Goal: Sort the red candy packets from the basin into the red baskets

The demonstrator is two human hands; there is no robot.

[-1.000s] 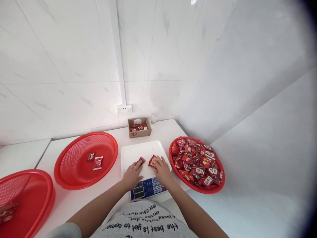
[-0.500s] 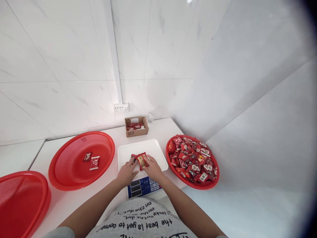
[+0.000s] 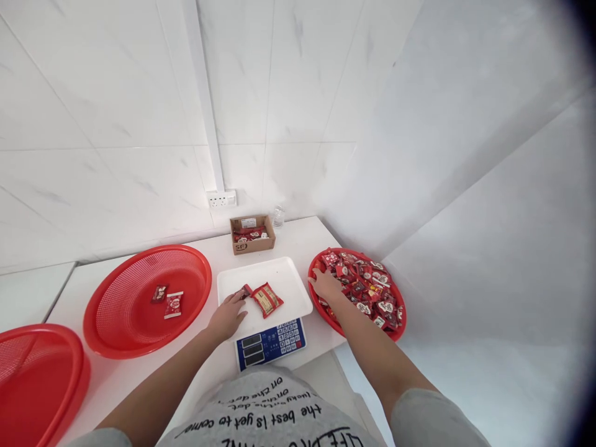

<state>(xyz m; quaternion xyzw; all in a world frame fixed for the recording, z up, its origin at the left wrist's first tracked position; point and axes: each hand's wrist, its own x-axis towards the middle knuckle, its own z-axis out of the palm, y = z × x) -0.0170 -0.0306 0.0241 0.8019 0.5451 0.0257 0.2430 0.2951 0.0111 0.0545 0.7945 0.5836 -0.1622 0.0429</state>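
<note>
My left hand (image 3: pixel 226 318) lies at the left side of the white scale tray (image 3: pixel 288 292), thumb apart from the fingers. Its fingertips touch a small dark red packet (image 3: pixel 245 290). Just right of that, a larger red packet with a gold label (image 3: pixel 267 300) rests flat on the tray. My right hand (image 3: pixel 326 287) is over the left part of a round red basket (image 3: pixel 399 332) heaped with small red wrapped packets (image 3: pixel 363 288). Its fingers are apart among the packets at the rim, and I see nothing held in them. Below the tray shows the scale's blue keypad panel (image 3: pixel 271 345).
To the left stands a red mesh basket (image 3: pixel 116 304) with two packets (image 3: pixel 173 305) inside. Another red basket (image 3: pixel 41 385) is at the near left corner. Behind the scale are a cardboard box (image 3: pixel 252 234) of red packets and a clear container (image 3: pixel 278 215) by the wall.
My right hand has left the gold-labelled packet on the tray and moved right to the full basket. My left hand has shifted slightly left, staying by the small packet.
</note>
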